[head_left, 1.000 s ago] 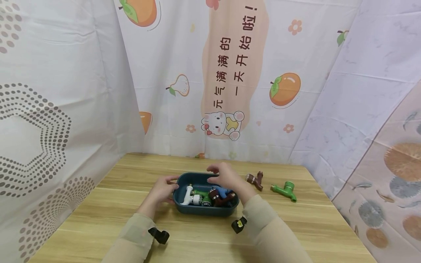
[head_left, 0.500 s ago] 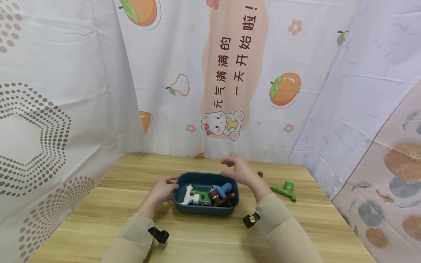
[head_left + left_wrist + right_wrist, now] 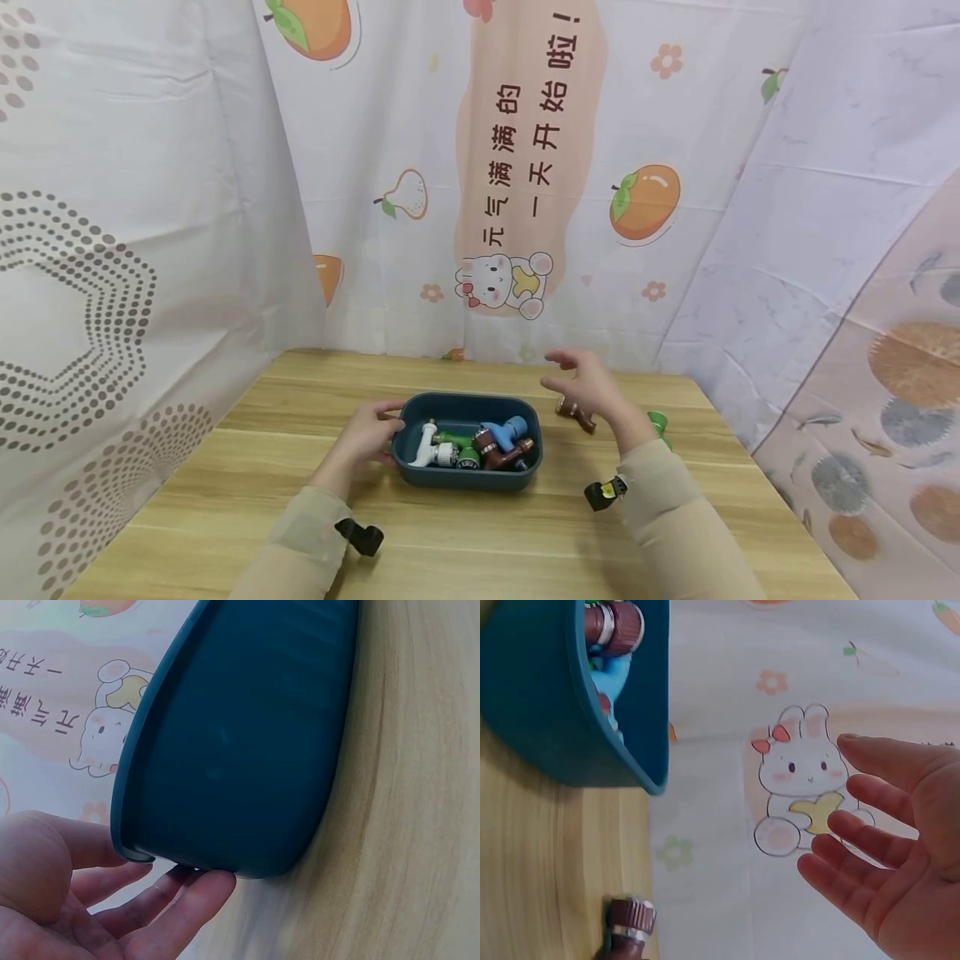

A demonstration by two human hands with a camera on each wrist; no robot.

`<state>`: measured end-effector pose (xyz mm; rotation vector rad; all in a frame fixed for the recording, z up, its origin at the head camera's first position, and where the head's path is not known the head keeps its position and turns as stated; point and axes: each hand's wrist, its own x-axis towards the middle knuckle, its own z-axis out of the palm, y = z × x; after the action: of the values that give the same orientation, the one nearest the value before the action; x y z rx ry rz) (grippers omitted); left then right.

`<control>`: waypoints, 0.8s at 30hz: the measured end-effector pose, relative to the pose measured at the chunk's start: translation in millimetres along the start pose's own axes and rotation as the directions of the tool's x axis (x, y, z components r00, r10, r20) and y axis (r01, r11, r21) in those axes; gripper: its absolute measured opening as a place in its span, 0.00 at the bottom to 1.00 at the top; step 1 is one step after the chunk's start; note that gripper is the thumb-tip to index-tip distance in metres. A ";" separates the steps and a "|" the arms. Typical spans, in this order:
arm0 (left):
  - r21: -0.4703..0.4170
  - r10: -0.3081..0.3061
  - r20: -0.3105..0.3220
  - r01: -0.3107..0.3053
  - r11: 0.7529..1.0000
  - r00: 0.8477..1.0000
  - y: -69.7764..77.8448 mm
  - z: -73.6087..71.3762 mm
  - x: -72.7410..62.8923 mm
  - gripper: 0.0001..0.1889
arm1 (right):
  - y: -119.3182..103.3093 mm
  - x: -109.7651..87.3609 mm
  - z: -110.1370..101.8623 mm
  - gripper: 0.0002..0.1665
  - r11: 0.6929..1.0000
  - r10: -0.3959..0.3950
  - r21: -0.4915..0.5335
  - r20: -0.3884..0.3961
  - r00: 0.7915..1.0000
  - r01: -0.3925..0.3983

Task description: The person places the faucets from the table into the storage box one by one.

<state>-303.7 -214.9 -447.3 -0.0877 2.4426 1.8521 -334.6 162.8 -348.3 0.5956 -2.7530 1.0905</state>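
My left hand [image 3: 372, 431] holds the left end of a dark teal plastic bin [image 3: 465, 480]; in the left wrist view its fingers [image 3: 211, 889] curve against the bin's end wall [image 3: 232, 750]. Inside the bin lie a white tap [image 3: 426, 446], a green tap [image 3: 467, 455], a brown tap [image 3: 501, 457] and a blue tap [image 3: 510, 432]. To the right of the bin, my right hand [image 3: 588, 387] hovers with spread, loosely bent fingers and nothing in them. Below it lies another brown tap [image 3: 576, 412], partly hidden by the hand.
A second green tap [image 3: 657, 423] lies farther right on the wooden table [image 3: 480, 550], partly behind my right forearm. Printed cloth curtains [image 3: 420, 317] hang behind the table and along both sides.
My right hand has moved from above the bin to the right, over the loose brown tap, and its sleeve now covers part of the loose green tap. The left hand stays on the bin.
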 end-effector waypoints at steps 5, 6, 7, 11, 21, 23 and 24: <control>0.008 -0.003 -0.003 0.003 1.000 1.000 0.5 -0.4 -0.4 0.24 | 7.7 -2.2 -10.8 0.29 1.000 -0.004 -0.004 -0.013 1.000 0.004; 0.010 -0.001 -0.004 0.001 1.000 1.000 0.2 -0.3 -0.1 0.24 | 9.4 -2.6 -12.7 0.29 1.000 0.002 0.003 -0.014 1.000 -0.001; 0.011 -0.002 -0.006 0.002 1.000 1.000 0.1 -0.2 0.1 0.24 | 11.3 -2.8 -14.2 0.29 1.000 0.003 0.005 -0.018 1.000 -0.003; 0.014 0.001 -0.008 0.000 1.000 1.000 -0.6 -0.1 0.4 0.24 | 19.5 -3.7 -20.4 0.30 1.000 0.022 -0.004 -0.031 0.999 -0.022; 0.014 0.002 -0.013 -0.001 1.000 1.000 -1.3 0.0 1.2 0.24 | 36.6 -10.9 -35.3 0.31 0.997 0.057 -0.046 -0.077 0.995 -0.061; 0.014 0.001 -0.013 -0.001 1.000 1.000 -1.2 0.2 1.3 0.24 | 40.6 -12.2 -38.4 0.31 0.997 0.065 -0.043 -0.082 0.995 -0.068; 0.015 0.001 -0.013 -0.001 1.000 1.000 -1.2 0.2 1.3 0.24 | 42.6 -12.8 -40.1 0.31 0.997 0.064 -0.043 -0.086 0.994 -0.068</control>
<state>-304.9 -215.0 -448.7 -0.0985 2.4647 1.8397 -341.3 222.4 -349.1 0.4444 -2.7341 1.0380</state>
